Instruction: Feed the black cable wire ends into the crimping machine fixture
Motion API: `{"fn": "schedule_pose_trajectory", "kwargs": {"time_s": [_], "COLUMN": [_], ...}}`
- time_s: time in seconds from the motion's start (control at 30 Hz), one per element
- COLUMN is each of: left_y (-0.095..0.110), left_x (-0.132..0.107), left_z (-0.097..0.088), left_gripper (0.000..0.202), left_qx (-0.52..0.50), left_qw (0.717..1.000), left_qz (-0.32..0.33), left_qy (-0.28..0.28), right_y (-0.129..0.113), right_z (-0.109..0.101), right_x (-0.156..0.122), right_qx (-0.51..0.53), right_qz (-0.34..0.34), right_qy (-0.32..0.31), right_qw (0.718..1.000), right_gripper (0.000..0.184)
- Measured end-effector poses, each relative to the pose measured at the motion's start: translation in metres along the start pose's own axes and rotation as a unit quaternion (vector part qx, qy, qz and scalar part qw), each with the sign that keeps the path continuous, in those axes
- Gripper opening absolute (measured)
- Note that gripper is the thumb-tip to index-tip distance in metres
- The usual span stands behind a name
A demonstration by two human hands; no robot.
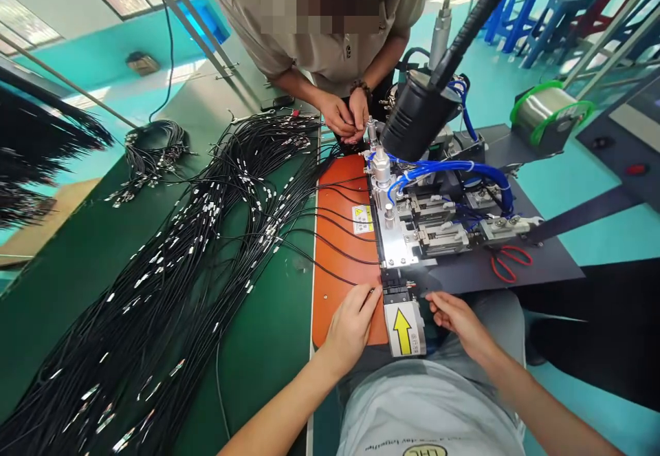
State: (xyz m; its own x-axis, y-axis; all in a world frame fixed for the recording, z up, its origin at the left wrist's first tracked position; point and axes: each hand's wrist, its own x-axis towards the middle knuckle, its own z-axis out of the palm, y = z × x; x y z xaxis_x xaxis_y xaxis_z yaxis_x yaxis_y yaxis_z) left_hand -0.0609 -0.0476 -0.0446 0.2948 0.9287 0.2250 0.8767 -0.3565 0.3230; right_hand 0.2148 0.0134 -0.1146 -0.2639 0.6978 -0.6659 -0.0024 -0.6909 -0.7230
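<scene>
My left hand point(353, 322) is closed at the near end of the machine, its fingertips pinching a thin black cable point(335, 274) beside the black fixture point(394, 289). This cable runs across the orange plate point(345, 311) from the left. On the fixture's other side, my right hand point(458, 318) has thumb and forefinger pressed together; whatever is between them is too small to make out. Below the fixture sits a silver housing with a yellow arrow point(402, 332). Several more black cables lie over the plate with their ends in the machine point(392, 236).
A large heap of black cables point(206, 215) with white tags covers much of the green table point(278, 346). Red-handled pliers point(508, 263) lie at right, a wire spool point(549, 112) behind. A black hose point(423, 112) overhangs the machine. A co-worker's hands point(348, 115) are at the far end.
</scene>
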Motion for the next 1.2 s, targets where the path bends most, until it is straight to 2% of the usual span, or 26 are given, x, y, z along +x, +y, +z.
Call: {"fn": "schedule_pose_trajectory", "kwargs": {"time_s": [0.23, 0.37, 0.8, 1.03, 1.2], "left_y": [0.003, 0.003, 0.004, 0.007, 0.005], "left_x": [-0.001, -0.002, -0.004, -0.005, -0.005], "left_z": [-0.004, -0.005, -0.009, -0.012, -0.007], "left_gripper": [0.051, 0.051, 0.050, 0.047, 0.045], "left_qx": [-0.003, -0.001, -0.020, -0.014, -0.005], "left_qw": [0.999, 0.999, 0.999, 1.000, 1.000], "left_qz": [-0.015, -0.017, -0.029, -0.024, -0.026], "left_qy": [-0.031, -0.031, -0.032, -0.010, -0.001], "right_y": [0.018, 0.022, 0.015, 0.010, 0.002], "right_z": [-0.005, -0.007, -0.006, -0.005, -0.002], "right_x": [0.001, -0.001, -0.018, -0.020, -0.027], "right_qx": [0.009, 0.020, 0.041, 0.024, 0.003], "right_qz": [0.019, 0.021, 0.022, 0.018, -0.010], "right_qy": [-0.003, -0.008, -0.013, -0.019, 0.002], "right_qw": [1.000, 1.000, 0.999, 0.999, 1.000], "right_gripper": [0.044, 0.042, 0.037, 0.039, 0.043]}}
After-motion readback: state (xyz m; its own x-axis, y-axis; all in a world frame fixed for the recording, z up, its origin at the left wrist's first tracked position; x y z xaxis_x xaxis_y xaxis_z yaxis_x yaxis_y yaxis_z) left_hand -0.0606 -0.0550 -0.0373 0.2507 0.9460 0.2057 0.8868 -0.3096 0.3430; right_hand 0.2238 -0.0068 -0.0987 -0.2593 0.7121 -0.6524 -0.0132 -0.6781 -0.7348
